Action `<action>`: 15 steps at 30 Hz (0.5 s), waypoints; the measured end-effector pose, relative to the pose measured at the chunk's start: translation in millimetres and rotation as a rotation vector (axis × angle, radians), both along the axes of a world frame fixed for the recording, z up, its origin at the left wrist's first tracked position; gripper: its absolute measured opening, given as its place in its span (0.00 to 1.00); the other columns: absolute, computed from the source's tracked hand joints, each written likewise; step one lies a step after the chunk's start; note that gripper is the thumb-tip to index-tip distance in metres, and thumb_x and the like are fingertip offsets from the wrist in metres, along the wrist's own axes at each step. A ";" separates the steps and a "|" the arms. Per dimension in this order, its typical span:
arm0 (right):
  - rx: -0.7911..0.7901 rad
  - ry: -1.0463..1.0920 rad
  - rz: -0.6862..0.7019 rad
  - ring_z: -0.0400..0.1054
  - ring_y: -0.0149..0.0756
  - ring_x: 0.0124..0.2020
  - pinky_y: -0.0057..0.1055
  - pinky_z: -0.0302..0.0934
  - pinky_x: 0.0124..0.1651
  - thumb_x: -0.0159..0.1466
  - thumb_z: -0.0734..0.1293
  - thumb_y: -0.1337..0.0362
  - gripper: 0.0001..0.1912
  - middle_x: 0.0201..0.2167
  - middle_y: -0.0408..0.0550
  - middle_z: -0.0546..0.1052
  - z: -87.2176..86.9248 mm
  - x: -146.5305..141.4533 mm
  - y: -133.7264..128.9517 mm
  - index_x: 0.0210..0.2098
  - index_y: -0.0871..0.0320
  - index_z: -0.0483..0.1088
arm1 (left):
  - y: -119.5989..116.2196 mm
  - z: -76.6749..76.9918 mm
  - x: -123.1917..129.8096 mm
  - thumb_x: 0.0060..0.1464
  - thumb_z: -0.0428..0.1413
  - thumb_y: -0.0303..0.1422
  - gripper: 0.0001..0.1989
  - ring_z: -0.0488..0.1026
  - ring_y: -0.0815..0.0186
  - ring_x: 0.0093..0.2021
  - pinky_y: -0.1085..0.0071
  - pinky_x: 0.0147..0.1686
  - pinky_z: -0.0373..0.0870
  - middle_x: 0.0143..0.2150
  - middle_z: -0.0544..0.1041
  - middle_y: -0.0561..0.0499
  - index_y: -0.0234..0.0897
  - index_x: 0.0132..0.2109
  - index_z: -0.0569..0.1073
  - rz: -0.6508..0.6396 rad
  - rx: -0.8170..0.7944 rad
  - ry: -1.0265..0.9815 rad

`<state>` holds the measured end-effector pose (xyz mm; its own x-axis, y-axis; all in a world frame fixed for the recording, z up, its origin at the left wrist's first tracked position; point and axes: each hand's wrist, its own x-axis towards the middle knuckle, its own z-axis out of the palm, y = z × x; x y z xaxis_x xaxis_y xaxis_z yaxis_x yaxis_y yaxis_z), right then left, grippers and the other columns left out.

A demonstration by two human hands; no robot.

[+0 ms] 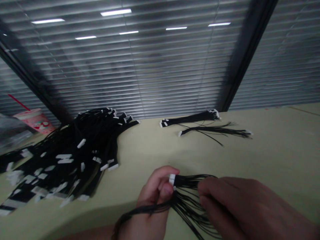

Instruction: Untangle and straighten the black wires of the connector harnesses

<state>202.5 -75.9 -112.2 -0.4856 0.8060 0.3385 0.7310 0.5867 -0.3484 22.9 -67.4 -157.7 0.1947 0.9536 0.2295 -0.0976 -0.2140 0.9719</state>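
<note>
My left hand (pixel 152 203) is closed around a wire harness, pinching it near a white connector (pixel 172 179) between thumb and forefinger. Black wires (pixel 187 181) fan out from the connector toward the right, and another strand of them runs left over my wrist. Across from it, my right hand (pixel 237 203) pinches some of those wires with thumb and forefinger; the exact tips it grips are hidden behind the fingers.
A large pile of black wire harnesses (pixel 92 143) with white connectors covers the table's left side. Farther back lie a bundled harness group (pixel 192 117) and a loose harness (pixel 215 130). A pink cup (pixel 37 120) with a red straw stands far left. Window blinds (pixel 150 66) rise behind the table (pixel 275 143).
</note>
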 end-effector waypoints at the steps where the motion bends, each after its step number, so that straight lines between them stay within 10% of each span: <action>1: 0.007 0.005 0.000 0.65 0.28 0.17 0.29 0.51 0.19 0.61 0.56 0.70 0.11 0.19 0.38 0.70 0.2 -0.4 0.0 0.25 0.53 0.65 | -0.1 0.1 0.1 0.61 0.50 0.36 0.09 0.64 0.72 0.29 0.81 0.30 0.62 0.30 0.70 0.56 0.50 0.44 0.73 0.002 0.002 -0.016; 9: 0.126 0.000 0.066 0.64 0.29 0.19 0.29 0.51 0.21 0.62 0.59 0.71 0.08 0.21 0.38 0.70 -10.2 -6.0 0.3 0.27 0.55 0.64 | -3.6 -7.4 6.2 0.59 0.52 0.40 0.09 0.66 0.72 0.31 0.81 0.32 0.63 0.31 0.72 0.55 0.49 0.44 0.74 -0.107 -0.101 -0.167; 15: 0.221 0.007 0.071 0.63 0.31 0.22 0.30 0.52 0.25 0.64 0.58 0.72 0.10 0.22 0.39 0.69 -10.7 -14.1 3.6 0.29 0.55 0.64 | 0.0 -9.5 3.2 0.61 0.50 0.40 0.11 0.63 0.71 0.29 0.78 0.29 0.62 0.29 0.70 0.54 0.43 0.44 0.73 -0.059 -0.076 0.076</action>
<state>188.4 -72.3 -122.9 -0.5354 0.6759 0.5065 0.6835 0.6990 -0.2103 26.0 -67.4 -167.2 0.2651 0.9541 0.1396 -0.0333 -0.1357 0.9902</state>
